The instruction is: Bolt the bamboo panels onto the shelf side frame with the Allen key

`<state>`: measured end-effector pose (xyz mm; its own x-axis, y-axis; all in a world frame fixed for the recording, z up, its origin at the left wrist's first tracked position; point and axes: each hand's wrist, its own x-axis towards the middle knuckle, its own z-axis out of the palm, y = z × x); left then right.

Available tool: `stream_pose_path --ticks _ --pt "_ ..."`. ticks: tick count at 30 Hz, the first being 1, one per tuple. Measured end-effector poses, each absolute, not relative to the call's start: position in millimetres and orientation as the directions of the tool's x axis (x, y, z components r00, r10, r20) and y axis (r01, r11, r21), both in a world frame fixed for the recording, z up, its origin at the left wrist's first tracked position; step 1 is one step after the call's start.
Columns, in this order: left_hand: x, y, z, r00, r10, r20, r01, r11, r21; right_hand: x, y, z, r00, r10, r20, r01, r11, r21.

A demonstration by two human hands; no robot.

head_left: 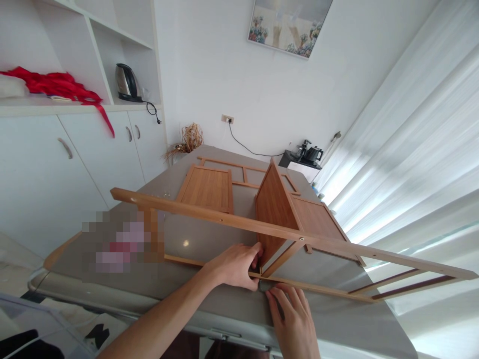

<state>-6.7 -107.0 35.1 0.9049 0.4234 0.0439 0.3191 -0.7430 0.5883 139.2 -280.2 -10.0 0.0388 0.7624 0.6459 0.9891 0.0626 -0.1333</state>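
Observation:
A long wooden side frame (pixel 224 218) stands on its edge across the table, with crossbars joining its two rails. A wooden shelf panel (pixel 276 199) meets it upright near the middle. My left hand (pixel 235 264) is closed around the lower rail where the panel joins it, thumb on the near side and fingers behind. Just right of it, my right hand (pixel 292 309) is low at the same joint, with thumb and fingers bent together beside the lower rail. Whatever its fingertips hold is too small and hidden to make out.
On the grey table (pixel 209 242) lie a flat wooden panel (pixel 207 187), another panel (pixel 322 219) at right and a second frame (pixel 239 172) behind. A blurred patch (pixel 119 247) covers something at left. White cabinets (pixel 90 149) and a curtain (pixel 411 124) flank the table.

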Motion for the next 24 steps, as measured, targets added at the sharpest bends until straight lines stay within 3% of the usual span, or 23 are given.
stream_pose_path --ticks 4,14,24 --pt "-6.5 -107.5 35.8 0.904 0.426 0.033 0.329 -0.743 0.583 143.5 -280.3 -13.6 0.082 0.782 0.618 0.977 0.059 -0.205" --pt "-5.9 -106.9 35.5 0.907 0.42 0.038 0.321 -0.746 0.584 140.9 -281.2 -19.2 0.004 0.856 0.517 0.935 0.179 -0.305" --pt "-5.4 -107.0 34.5 0.903 0.428 0.03 0.327 -0.731 0.599 140.7 -278.4 -12.3 -0.033 0.804 0.594 0.974 0.159 -0.16"
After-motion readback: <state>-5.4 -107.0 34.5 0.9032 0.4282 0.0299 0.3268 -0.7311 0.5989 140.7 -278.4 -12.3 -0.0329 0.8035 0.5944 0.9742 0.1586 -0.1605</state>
